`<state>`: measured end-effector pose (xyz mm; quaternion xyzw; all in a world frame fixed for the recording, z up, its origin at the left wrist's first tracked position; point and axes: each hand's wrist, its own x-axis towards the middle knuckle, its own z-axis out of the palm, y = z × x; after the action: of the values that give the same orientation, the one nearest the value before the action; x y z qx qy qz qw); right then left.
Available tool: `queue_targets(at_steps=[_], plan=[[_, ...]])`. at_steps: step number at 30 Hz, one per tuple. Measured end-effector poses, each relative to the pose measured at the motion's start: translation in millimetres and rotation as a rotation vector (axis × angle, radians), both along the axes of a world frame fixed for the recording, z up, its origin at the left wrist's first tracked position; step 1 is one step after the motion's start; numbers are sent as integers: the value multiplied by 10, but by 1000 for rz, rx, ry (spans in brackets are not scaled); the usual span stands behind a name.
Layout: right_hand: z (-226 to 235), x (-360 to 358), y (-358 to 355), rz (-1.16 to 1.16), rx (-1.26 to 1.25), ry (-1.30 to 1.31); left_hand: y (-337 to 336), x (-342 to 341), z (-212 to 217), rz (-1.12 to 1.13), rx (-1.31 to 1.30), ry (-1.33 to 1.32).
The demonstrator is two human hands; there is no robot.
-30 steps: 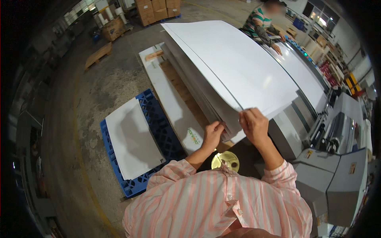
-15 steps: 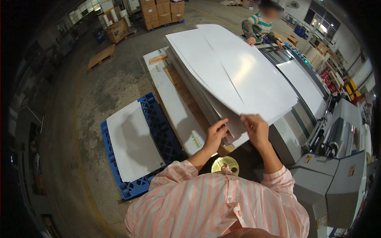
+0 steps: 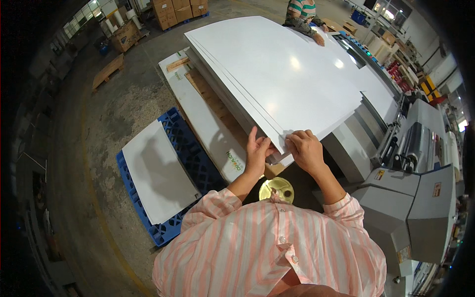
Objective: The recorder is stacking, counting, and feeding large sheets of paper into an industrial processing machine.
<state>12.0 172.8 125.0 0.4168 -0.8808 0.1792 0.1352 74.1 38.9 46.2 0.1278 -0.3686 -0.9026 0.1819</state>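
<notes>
A broad white sheet (image 3: 277, 74) lies over a tall stack of large white sheets (image 3: 225, 96) in front of me. My right hand (image 3: 307, 151) pinches the sheet's near corner, fingertips pressed together at its edge. My left hand (image 3: 257, 152) is just left of that corner, against the near edge of the stack. Its thumb points up, apart from the partly curled fingers; whether the fingertips touch the sheet edges is hard to see. At the far side a co-worker's hand (image 3: 319, 39) rests on the sheet.
A large grey machine (image 3: 391, 198) with a roller stands at right. On the left, a blue plastic pallet (image 3: 170, 119) bears a smaller white stack (image 3: 153, 168). A round yellow lid-like object (image 3: 276, 185) is below my hands. Cardboard boxes (image 3: 166, 15) and a wooden pallet (image 3: 109, 72) stand farther back.
The top sheet, bowed upward before, now lies flatter and covers more of the machine's bed on the right. My left hand has turned thumb-up. The co-worker's hand now reaches onto the sheet.
</notes>
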Motion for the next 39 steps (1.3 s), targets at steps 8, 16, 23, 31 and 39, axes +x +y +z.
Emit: queue_targets(at_steps=[8, 16, 23, 31, 39], plan=[[115, 71, -122, -47, 46, -154, -5, -8, -122, -18, -16, -1], [85, 14, -119, -6, -9, -318, 15, -14, -17, -2, -72, -52], [59, -62, -116, -96, -48, -226, 44, -54, -52, 166, -263, -45], [306, -57, -117, 13, -415, 342, 96, 51, -177, 76, -567, -132], [-124, -6, -50, 83, -98, 188, 56, 36, -218, 61, -679, -121]])
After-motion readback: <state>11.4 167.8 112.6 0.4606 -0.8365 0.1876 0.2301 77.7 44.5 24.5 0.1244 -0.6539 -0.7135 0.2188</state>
